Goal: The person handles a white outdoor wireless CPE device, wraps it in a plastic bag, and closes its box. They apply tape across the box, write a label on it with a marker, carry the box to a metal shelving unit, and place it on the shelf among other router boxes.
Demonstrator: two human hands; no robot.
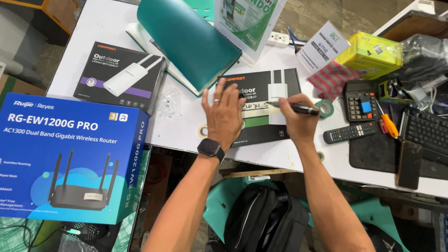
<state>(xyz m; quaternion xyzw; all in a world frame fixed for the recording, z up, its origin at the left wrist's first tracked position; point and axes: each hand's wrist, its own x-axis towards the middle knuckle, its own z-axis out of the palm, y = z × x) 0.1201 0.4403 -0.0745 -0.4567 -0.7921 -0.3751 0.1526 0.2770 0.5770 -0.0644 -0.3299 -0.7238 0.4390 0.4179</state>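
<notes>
A flat black, white and green box lies on the white table in front of me. My left hand, with a ring and a dark wristwatch, presses flat on the box's left half, fingers spread. My right hand grips a black marker pen with its tip on a white strip of the box, where handwriting shows.
A second black box lies to the left, beside a large blue router box. A teal folder sits behind. At right are tape, a remote, a calculator, an orange screwdriver, a keyboard, a phone and a yellow box. A black bag lies below.
</notes>
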